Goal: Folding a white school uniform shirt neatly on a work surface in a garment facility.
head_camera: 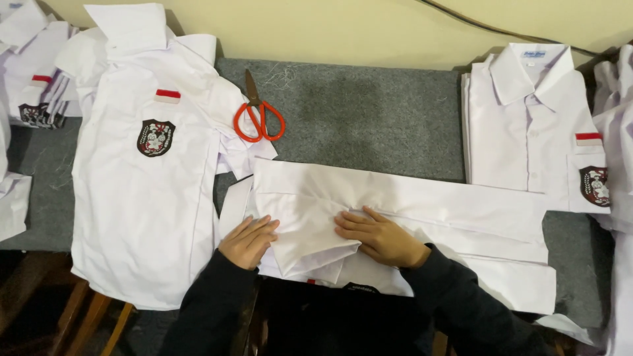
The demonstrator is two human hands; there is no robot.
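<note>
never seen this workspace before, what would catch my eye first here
The orange-handled scissors on the grey table stand out most. Below them, the left hand and right hand press flat on a white shirt being folded.

Garment workshop: grey felt-covered worktop (369,118), stacks of white badged uniform shirts (148,198), orange-handled metal scissors (259,117) lying alongside.

shirt pile (30,79): cut by left edge | badge (359,287): mostly hidden under fold
</note>
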